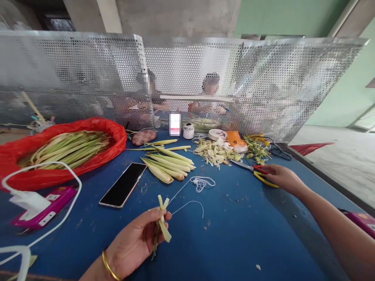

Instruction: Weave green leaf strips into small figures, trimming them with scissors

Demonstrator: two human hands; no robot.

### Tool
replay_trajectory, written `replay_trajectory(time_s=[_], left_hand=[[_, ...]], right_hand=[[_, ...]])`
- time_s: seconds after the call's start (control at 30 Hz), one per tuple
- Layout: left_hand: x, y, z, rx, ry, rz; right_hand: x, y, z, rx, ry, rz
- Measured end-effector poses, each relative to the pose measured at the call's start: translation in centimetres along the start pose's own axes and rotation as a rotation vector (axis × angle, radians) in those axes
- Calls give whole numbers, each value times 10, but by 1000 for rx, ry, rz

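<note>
Low in the middle, my left hand (137, 238) pinches a small tied piece of pale green leaf strips (164, 231), its ends sticking out above and below the fingers. White string (202, 182) runs from that piece to a loose tangle on the table. At the right, my right hand (283, 177) has its fingers on the red handle of a pair of scissors (249, 167). The scissors lie on the tabletop with blades pointing left and a yellow lower handle. Between the hands and the barrier rests a bunch of pale green leaf sheaths (170, 164).
A phone (124, 185) lies on the blue table (222, 238). At left are a red bag (17, 175) of long stalks and a purple power strip (43, 207) with a white cable. Cut scraps (212, 151) are heaped at the back, before a perforated metal barrier (178, 62); people sit beyond.
</note>
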State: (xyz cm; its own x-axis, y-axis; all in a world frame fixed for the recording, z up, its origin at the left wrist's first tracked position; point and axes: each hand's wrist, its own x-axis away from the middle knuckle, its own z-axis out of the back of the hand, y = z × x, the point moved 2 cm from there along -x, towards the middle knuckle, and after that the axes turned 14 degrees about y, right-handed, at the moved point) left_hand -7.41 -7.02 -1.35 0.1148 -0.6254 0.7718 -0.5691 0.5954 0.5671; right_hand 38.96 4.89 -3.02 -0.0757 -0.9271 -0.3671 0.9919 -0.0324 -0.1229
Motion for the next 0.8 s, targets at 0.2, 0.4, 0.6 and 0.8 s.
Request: replay_trajectory(time_s=[0.2, 0.4, 0.6, 0.8], left_hand=[[-1, -1, 0, -28, -42, -49], [-1, -3, 2, -31, -57, -53], [-2, -3, 2, -22, -85, -36], [-1, -4, 3, 11, -88, -2]], right_hand=[[-12, -6, -6, 118, -81, 23], [-13, -24, 4, 129, -86, 115], [-4, -33, 19, 138, -100, 153], [17, -47, 34, 69, -25, 89]])
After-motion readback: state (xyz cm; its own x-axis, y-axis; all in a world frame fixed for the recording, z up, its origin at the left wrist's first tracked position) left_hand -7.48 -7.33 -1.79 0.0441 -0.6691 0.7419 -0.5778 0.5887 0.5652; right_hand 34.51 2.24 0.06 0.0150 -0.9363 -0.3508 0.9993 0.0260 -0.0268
